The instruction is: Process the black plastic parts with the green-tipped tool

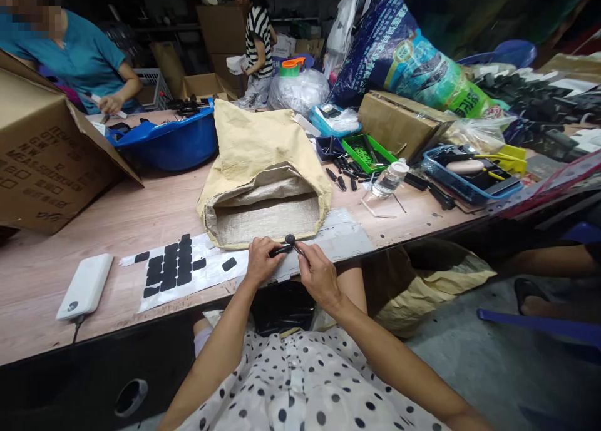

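At the table's front edge my left hand [263,259] is closed round a small black rod-like part. Its dark round knob [290,239] shows between my two hands. My right hand [319,271] pinches a thin dark piece [299,250] that meets the part just below the knob; its exact kind is too small to tell. Right behind my hands lies a tan woven sack [263,137], its mouth facing me. A grey cardboard sheet [340,237] is partly under the sack. Left of my hands, black rounded stickers [169,265] lie on white backing sheets [188,288].
A white power bank [85,287] with a cable lies at left. Behind it are a carton [51,162] and a blue basin [173,140]. To the right stand a green tray [369,152], a clear bottle [389,177] and a blue basket [469,181]. Two people work behind the table.
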`<state>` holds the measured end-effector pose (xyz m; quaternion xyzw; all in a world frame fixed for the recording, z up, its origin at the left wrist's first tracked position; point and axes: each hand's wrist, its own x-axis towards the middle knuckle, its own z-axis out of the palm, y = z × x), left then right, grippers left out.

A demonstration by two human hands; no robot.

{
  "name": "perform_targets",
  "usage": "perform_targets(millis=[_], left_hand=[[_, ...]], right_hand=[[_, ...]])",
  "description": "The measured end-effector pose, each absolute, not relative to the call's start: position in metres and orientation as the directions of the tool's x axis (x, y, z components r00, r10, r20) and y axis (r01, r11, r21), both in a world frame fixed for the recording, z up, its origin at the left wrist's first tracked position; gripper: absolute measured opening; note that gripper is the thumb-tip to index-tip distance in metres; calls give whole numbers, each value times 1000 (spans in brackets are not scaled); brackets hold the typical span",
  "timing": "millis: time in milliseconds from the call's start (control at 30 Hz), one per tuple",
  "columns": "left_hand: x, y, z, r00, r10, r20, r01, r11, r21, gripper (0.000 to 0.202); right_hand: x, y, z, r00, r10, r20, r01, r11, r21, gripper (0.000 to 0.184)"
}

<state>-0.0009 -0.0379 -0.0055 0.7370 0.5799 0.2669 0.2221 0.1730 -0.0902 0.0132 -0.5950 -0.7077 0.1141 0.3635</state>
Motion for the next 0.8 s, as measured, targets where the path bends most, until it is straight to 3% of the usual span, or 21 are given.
perform_targets(millis=[267,433,600,800], left_hand=[[-2,-39,-4,179,972,152,749,-235,620,8],[-2,-40,-3,184,967,178,758,-255,601,9],[-4,-38,-7,187,963,195,762,-267,590,8],[-8,-42,-2,232,943,239,756,-329,566,7]], right_hand=[[189,-81,11,52,917,396,760,221,-611,38],[229,-33,18,329,853,406,815,-39,-578,40],[261,13,8,473,847,244,828,-332,-452,42],[261,22,-6,386,881,275,912,-318,-260,42]])
